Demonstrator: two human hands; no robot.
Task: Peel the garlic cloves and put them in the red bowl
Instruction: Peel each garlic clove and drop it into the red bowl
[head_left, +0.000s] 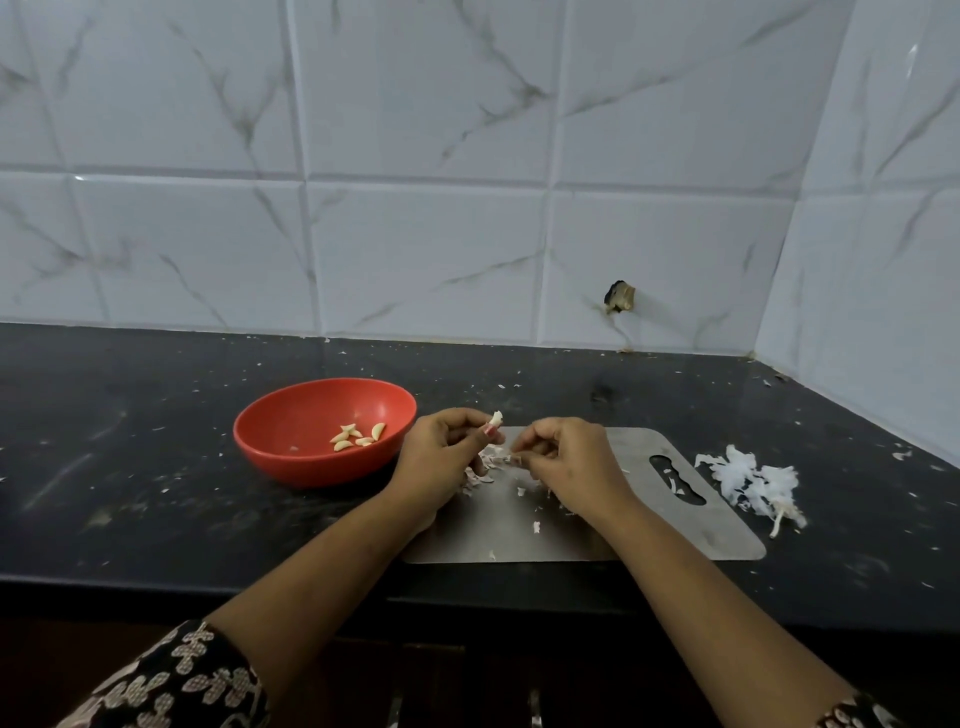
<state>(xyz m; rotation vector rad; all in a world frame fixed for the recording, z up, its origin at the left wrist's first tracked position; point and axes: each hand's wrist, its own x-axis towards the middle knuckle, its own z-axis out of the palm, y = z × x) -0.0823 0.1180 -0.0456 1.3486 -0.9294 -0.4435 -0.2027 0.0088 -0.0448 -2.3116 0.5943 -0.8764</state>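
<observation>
A red bowl (291, 415) stands on the black counter left of my hands, with several peeled garlic cloves (358, 436) lying in it. My left hand (441, 457) pinches a garlic clove (496, 419) between thumb and fingertips, its pale tip sticking up. My right hand (566, 462) is just to the right, its fingers curled and pinching a bit of papery skin (514, 459). Both hands hover over the left part of a steel cutting board (675, 530). Loose skin scraps (488, 467) lie on the board beneath the hands.
A heap of white garlic skins and a stem (753, 483) lies on the counter right of the board. The board has a handle slot (678, 480). The tiled wall runs behind and on the right. The counter's front edge is near my forearms.
</observation>
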